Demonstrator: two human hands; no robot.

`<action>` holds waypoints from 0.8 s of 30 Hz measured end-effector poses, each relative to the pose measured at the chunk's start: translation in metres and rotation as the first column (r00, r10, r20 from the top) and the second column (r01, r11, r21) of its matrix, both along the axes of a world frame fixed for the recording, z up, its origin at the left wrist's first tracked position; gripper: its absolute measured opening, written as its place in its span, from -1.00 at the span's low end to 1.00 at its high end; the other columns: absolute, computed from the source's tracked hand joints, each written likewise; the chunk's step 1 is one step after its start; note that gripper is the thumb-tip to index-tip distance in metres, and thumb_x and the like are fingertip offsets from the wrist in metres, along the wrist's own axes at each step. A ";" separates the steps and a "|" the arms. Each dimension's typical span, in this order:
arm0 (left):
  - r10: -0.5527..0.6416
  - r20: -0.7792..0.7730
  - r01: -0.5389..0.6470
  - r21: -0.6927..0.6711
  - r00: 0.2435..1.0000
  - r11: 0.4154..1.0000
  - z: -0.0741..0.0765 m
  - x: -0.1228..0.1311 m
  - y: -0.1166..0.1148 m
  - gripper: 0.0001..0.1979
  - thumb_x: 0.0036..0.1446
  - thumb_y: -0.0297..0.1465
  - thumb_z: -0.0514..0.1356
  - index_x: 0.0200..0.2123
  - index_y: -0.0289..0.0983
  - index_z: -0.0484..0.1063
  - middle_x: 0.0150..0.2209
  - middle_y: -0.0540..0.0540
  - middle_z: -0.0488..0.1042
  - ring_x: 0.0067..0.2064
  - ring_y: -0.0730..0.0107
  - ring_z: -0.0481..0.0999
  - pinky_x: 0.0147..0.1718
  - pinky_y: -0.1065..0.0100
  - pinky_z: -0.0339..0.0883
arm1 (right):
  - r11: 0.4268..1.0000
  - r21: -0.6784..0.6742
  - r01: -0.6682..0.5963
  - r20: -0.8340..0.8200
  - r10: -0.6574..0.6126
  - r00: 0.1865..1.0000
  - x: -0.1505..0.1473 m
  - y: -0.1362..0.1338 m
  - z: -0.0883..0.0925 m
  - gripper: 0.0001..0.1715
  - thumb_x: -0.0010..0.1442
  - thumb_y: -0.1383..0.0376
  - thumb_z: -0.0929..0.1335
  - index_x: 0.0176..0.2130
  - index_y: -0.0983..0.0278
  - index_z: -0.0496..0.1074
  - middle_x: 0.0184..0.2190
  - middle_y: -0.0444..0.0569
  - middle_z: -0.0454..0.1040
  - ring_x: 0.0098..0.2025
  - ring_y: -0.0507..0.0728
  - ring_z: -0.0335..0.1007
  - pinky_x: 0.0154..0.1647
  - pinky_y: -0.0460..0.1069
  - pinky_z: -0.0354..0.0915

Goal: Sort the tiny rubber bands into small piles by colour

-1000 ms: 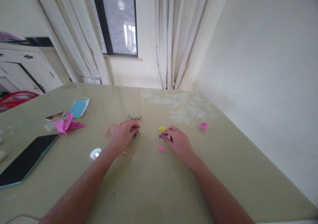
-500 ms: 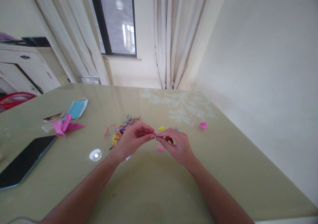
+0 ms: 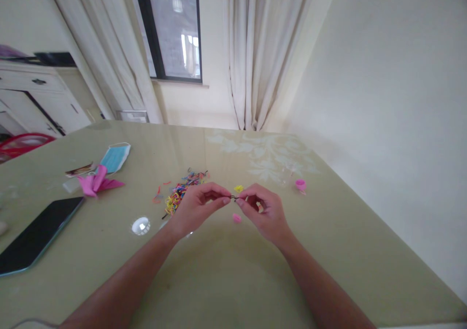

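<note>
A: The left hand [image 3: 199, 207] has come across from the heap [image 3: 180, 191] to meet the right hand [image 3: 264, 214], and the fingertips have since parted slightly, baring the black band [image 3: 233, 197].

B: What's it all on?

A: The bench [image 3: 222, 280]. The tablet [image 3: 40, 234] lies at its left, well apart from the hands, perhaps to leave the arms room.

B: And the hands?

A: Near each other, with a small gap; each pinches one end of the black band between thumb and finger. Two grips probably keep it steady and drawn out.

B: The heap?

A: Just beyond the left hand, mixed colours. The yellow bands [image 3: 238, 189] and pink bands [image 3: 237, 218] sit apart by the right hand, likely so they don't mix back in.

B: Which way does the black band point?

A: Sideways: its long axis runs left to right, nearly level, between the fingertips. Whether it's one loop or two, I can't tell.
</note>
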State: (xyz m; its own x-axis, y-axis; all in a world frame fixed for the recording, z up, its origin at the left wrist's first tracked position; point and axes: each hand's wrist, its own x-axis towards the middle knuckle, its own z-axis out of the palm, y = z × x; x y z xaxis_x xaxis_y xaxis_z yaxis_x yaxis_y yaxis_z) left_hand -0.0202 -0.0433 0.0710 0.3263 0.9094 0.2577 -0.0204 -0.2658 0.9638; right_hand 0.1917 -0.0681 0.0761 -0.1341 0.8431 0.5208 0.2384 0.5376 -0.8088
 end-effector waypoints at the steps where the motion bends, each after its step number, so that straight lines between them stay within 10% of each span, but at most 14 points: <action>1: 0.006 0.004 -0.006 -0.004 1.000 1.000 0.001 0.000 -0.001 -0.80 0.14 -0.26 0.46 -0.25 -0.27 0.68 -0.28 -0.13 0.72 -0.23 0.31 0.68 -0.17 0.34 0.57 | 1.000 -0.011 -0.002 0.004 0.002 1.000 0.000 0.000 0.000 -0.91 0.27 0.27 0.47 -0.30 0.23 0.58 -0.46 -0.13 0.49 -0.50 0.00 0.33 -0.51 -0.09 0.20; 24: -0.029 0.015 0.029 0.020 0.999 0.999 0.006 0.000 -0.003 -0.68 0.18 -0.11 0.41 -0.26 -0.27 0.62 -0.33 -0.12 0.65 -0.29 0.35 0.60 -0.24 0.35 0.50 | 0.992 -0.089 -0.086 0.004 0.087 0.996 0.007 0.000 0.003 -0.79 0.30 0.14 0.48 -0.31 0.21 0.58 -0.50 -0.14 0.49 -0.53 0.01 0.27 -0.51 -0.07 0.20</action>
